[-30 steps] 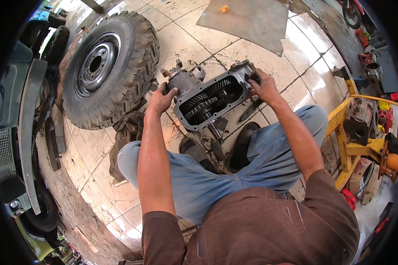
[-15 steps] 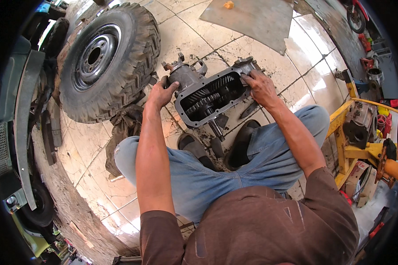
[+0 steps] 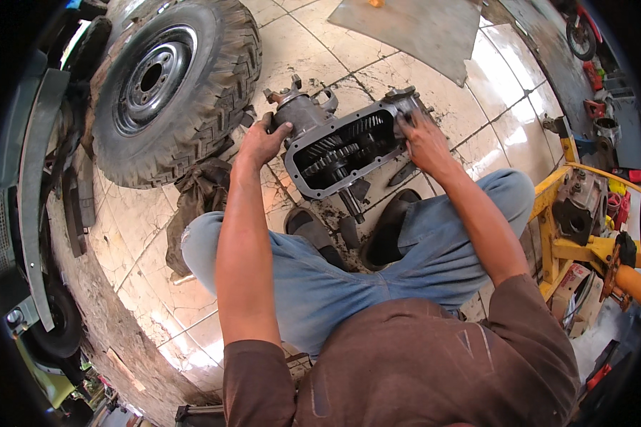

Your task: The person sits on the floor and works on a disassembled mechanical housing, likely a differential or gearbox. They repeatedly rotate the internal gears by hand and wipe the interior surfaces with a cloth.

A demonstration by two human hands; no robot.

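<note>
While the gear housing (image 3: 365,174) is placed at twelve o'clock, even support is advised at both ends, clear of the gears (image 3: 332,158). Its nine-o'clock end is clasped by the left hand (image 3: 266,140), thumb and fingers closed; at three, the right hand (image 3: 426,142) is laid curled, its firmness undeterminable. Grimy grey metal is seen, a shaft (image 3: 352,206) jutting towards six.

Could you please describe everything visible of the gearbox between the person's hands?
The gearbox is a grimy, grey, metal-looking housing, its open side facing up. A rim with bolt holes surrounds dark gears; a shaft juts toward the person. A cylindrical part projects at its far left. It sits aslant over the tiled floor, right end farther away; its underside is hidden. The left hand touches its left end, the right hand its right.
</note>
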